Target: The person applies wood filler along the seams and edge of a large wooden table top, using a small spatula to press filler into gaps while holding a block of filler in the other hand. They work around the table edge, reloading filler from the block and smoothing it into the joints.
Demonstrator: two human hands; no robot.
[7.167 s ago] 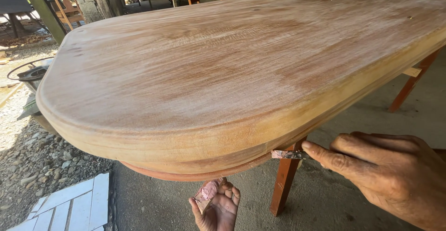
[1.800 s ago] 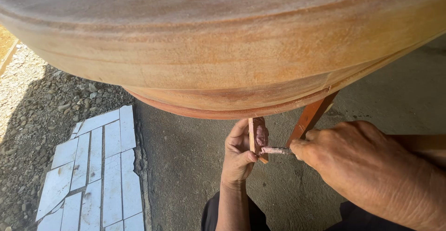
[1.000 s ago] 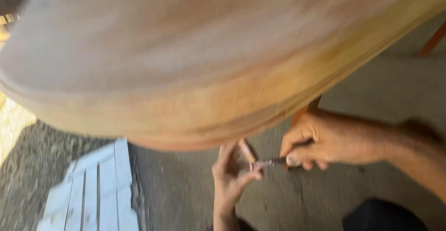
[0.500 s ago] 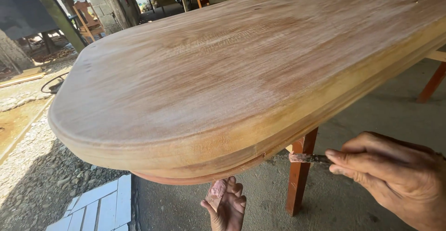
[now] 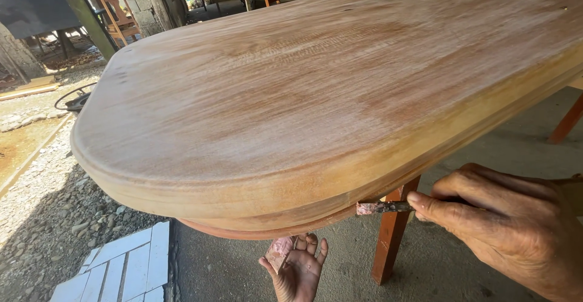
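Right hand (image 5: 510,229) pinching one thin pink-tipped putty blade (image 5: 379,207) against rounded bare-wood tabletop (image 5: 340,89) edge; left hand (image 5: 297,268) below, spread, cupping pink filler (image 5: 280,247); one red-brown leg (image 5: 392,241) between.

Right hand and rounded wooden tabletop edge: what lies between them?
In the head view, a small putty knife held by the right hand spans the gap; its pink-smeared tip meets the rounded wooden tabletop edge.

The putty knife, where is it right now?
In the head view, the putty knife is at lower right, held in the right hand, its tip against the underside edge of the wooden tabletop, by the red leg.
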